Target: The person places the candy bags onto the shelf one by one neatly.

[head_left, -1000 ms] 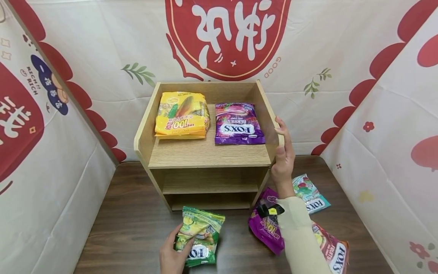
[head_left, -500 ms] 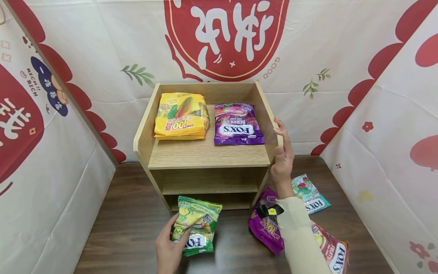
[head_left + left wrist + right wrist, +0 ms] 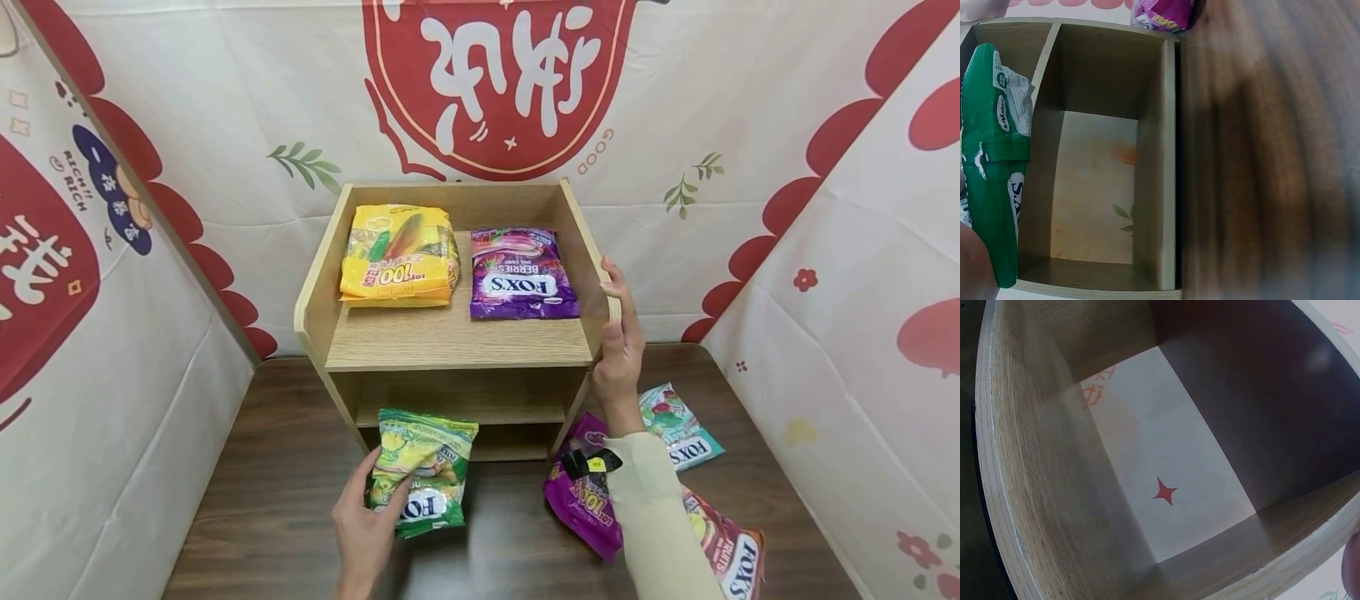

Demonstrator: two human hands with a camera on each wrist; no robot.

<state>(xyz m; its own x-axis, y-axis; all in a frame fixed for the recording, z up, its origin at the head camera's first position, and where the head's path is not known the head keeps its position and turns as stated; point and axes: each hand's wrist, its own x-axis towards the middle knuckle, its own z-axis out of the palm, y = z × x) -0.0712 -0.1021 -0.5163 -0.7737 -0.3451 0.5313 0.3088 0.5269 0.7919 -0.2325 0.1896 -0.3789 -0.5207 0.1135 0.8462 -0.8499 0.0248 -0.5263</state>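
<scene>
My left hand (image 3: 366, 512) holds a green FOX'S candy bag (image 3: 435, 471) by its left side, thumb across the front, other fingers mostly hidden behind. The bag is raised before the lower compartments of a wooden shelf (image 3: 457, 343). From the left wrist, the green bag (image 3: 994, 150) appears edge-on beside an open-backed compartment (image 3: 1094, 187). My right hand (image 3: 621, 354) grips the front edge of the shelf's right side panel. On the top shelf lie a yellow candy bag (image 3: 401, 258) at left and a purple FOX'S Berries bag (image 3: 521, 275) at right.
Right of the shelf, a magenta candy bag (image 3: 585, 492), a light-blue FOX'S bag (image 3: 681, 429) and a red-brown FOX'S Fruits bag (image 3: 727, 546) lie on the dark wooden table (image 3: 247, 500). My right forearm partly covers them. Printed cloth walls (image 3: 225, 125) enclose the table.
My left hand has carried the green candy bag up and slightly left, closer to the shelf's lower front. My right hand keeps its grip on the side panel.
</scene>
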